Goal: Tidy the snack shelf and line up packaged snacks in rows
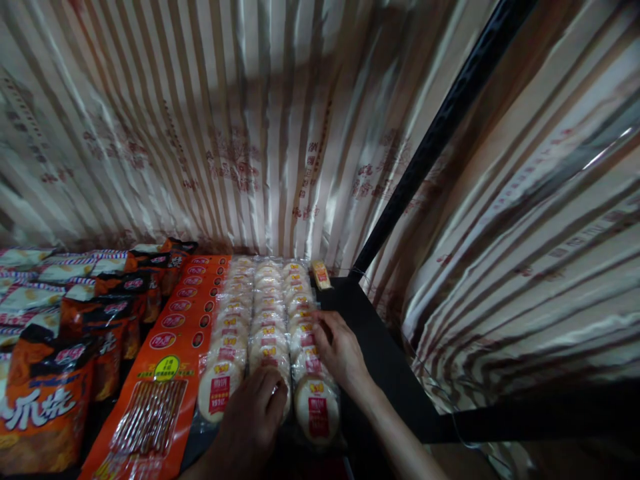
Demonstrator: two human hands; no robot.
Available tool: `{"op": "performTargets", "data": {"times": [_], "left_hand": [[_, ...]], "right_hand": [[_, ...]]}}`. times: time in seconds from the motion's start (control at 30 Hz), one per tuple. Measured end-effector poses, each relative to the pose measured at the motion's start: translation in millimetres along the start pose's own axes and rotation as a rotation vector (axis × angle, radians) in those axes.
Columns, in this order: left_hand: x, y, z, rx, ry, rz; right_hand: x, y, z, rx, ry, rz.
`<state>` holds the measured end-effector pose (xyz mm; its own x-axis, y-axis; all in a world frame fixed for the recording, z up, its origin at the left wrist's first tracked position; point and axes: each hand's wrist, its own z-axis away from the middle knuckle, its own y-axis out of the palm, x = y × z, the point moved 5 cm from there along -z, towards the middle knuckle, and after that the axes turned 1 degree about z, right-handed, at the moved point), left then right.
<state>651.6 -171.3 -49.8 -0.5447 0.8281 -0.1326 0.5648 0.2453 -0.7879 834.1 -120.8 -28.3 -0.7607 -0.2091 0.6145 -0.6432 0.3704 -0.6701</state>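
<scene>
Three rows of round rice-cracker packets (267, 313) in clear wrap with red labels lie on a dark shelf (380, 347). My left hand (253, 420) rests on the nearest packet of the middle row, fingers curled down over it. My right hand (339, 350) lies on the right row, fingers bent against the packets' edge. One small yellow packet (321, 274) sits alone at the far end of the right row.
Orange packs of stick snacks (170, 360) lie stacked left of the crackers. Orange and black chip bags (75, 347) fill the far left. A striped shiny curtain (225, 133) hangs behind and to the right. A black shelf post (440, 127) rises diagonally.
</scene>
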Motion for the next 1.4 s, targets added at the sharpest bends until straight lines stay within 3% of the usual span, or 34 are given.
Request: {"op": "performTargets", "data": {"times": [0.17,0.3,0.43,0.53,0.73,0.9,1.13,1.4], "left_hand": [[1.2,3.5,1.0,-0.025,0.001,-0.075],[13.9,3.8,-6.6,-0.014,-0.157,-0.016],[21.7,-6.2,-43.8,-0.028,-0.192,0.114],[35.9,-4.3,-85.4,0.079,-0.256,0.117],[85.9,23.7,-155.4,0.277,-0.270,-0.059],[127.7,53.3,-191.3,0.344,-0.286,-0.133],[165.2,88.8,-209.8,0.394,-0.339,-0.156],[176.4,104.4,-217.3,0.468,-0.430,-0.177]], "right_hand": [[-20.8,1.6,-18.6,-0.087,0.101,-0.061],[-36.4,7.6,-37.5,-0.022,0.166,-0.052],[-47.5,13.2,-58.4,0.038,0.204,0.010],[-52.5,15.7,-75.6,0.060,0.230,0.080],[-61.6,19.5,-97.6,0.161,0.290,0.129],[-71.7,23.8,-103.9,0.169,0.263,0.053],[-78.2,38.4,-112.1,0.161,0.286,-0.091],[-83.3,48.0,-114.0,0.178,0.316,-0.243]]}}
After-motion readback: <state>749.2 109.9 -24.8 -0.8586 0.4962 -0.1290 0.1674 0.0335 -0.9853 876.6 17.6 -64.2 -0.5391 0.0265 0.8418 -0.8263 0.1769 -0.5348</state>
